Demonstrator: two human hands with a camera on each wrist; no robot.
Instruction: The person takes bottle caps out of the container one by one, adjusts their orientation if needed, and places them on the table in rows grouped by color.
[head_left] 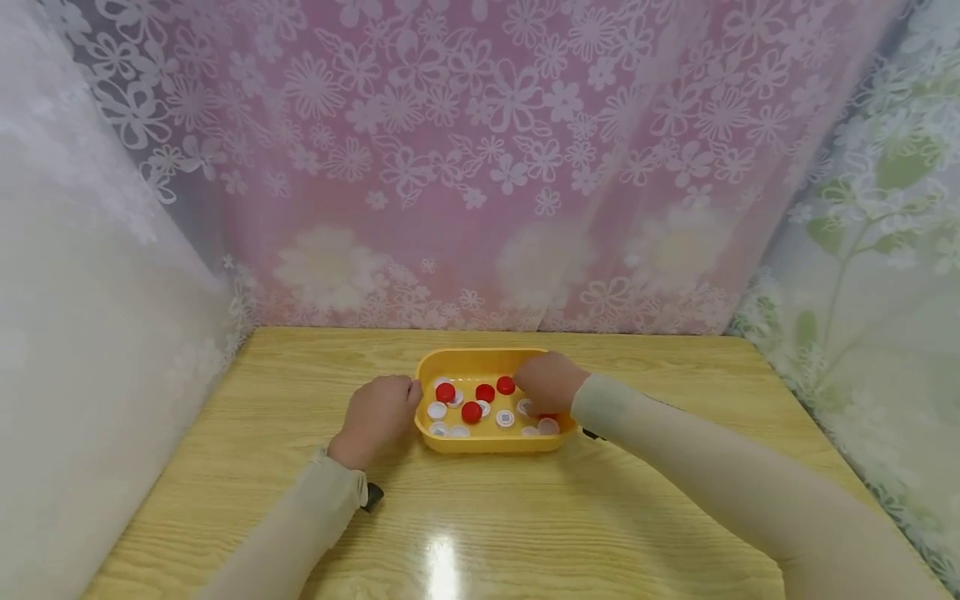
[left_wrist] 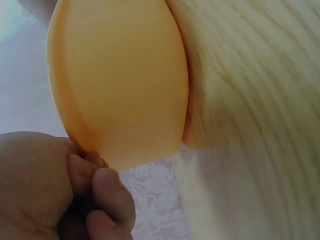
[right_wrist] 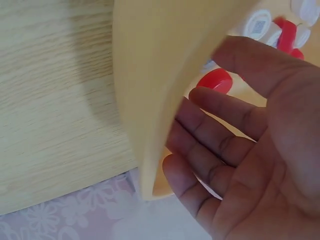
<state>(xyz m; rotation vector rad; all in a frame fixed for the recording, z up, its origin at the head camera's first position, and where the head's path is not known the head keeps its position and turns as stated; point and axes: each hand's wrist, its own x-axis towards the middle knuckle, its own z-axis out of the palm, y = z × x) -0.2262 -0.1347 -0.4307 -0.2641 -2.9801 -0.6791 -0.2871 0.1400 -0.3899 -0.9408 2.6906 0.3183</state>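
A yellow plastic basin (head_left: 480,445) rests on the table with red bottle caps (head_left: 471,412) and white bottle caps (head_left: 505,418) scattered over its bottom. At the basin's left end, my left hand (head_left: 381,417) grips the rim between thumb and curled fingers; the left wrist view shows this hand (left_wrist: 65,185) at the basin's edge (left_wrist: 120,80). My right hand (head_left: 551,383) reaches over the right end into the basin. In the right wrist view its fingers (right_wrist: 220,135) are loosely bent beside the inner wall, near a red cap (right_wrist: 216,80). Nothing shows in its grasp; part of the fingertips is hidden.
The wood-grain table (head_left: 480,517) extends around the basin. A pink flowered curtain (head_left: 480,167) hangs behind the table, with pale cloth (head_left: 97,300) at the left and leaf-patterned cloth (head_left: 870,250) at the right.
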